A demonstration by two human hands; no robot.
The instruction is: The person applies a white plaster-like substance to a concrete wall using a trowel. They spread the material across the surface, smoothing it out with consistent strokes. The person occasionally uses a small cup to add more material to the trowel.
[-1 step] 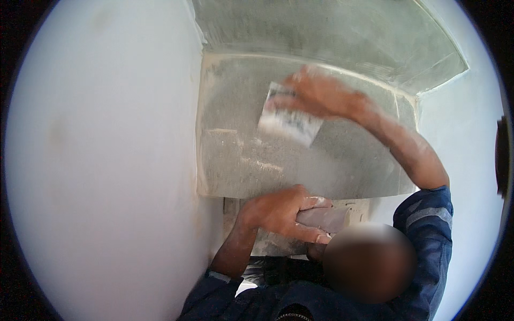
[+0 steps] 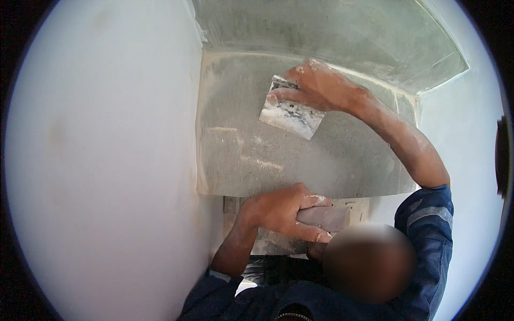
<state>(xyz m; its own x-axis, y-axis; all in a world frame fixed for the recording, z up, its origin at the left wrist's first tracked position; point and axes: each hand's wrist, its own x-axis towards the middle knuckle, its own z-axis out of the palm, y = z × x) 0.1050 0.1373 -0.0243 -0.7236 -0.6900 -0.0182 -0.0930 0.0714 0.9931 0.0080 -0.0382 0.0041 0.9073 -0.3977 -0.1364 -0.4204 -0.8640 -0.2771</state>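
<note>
My right hand (image 2: 321, 88) is closed on the upper edge of a flat, square, white-smeared plate (image 2: 293, 116) with dark marks. Whether it is a scraper blade or a stiff sheet, I cannot tell. The plate lies against a grey-green panel (image 2: 353, 139), apparently touching it. Below the panel's lower edge, my left hand (image 2: 284, 211) holds a curved, mauve-grey piece (image 2: 324, 218) between its thumb and fingers, like a rolled or folded sheet. White dust covers the fingers of both hands.
A pale wall (image 2: 107, 160) rises close on the left, and another white wall (image 2: 455, 123) on the right. A second grey-green panel (image 2: 332, 32) meets the first along a pale seam. Light streaks mark the worked panel. A blurred round patch hides what lies beside my left fingertips.
My right hand has shifted slightly upward with the plate, staying on the panel. My left hand keeps its hold on the mauve-grey piece and has hardly moved.
</note>
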